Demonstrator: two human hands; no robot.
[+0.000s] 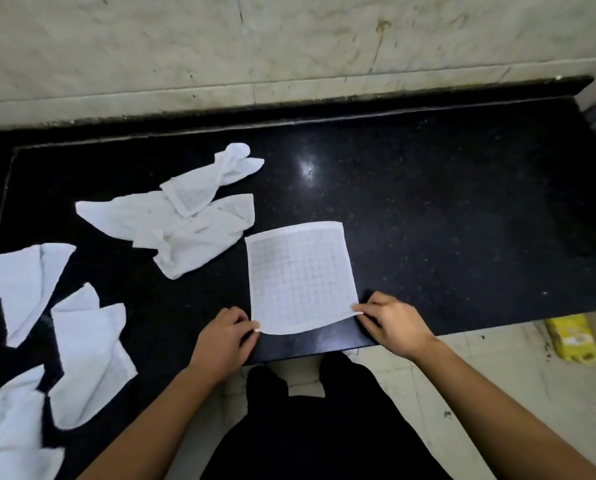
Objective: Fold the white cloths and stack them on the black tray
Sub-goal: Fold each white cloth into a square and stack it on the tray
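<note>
Your left hand [225, 336] and right hand [391, 322] sit at the lower centre of the frame, each pinching a near corner of the flat cloth [301, 275], fingers clamped on its hem. That cloth is a white square with a faint grid weave and plain border, spread smooth on the black counter [445, 209] at centre frame, its near edge bowed slightly. To its left you have crumpled cloths [182, 220] heaped just beside it, more loose cloths [88, 358] at the lower left, and a yellow packet [571, 337] on the floor at right.
</note>
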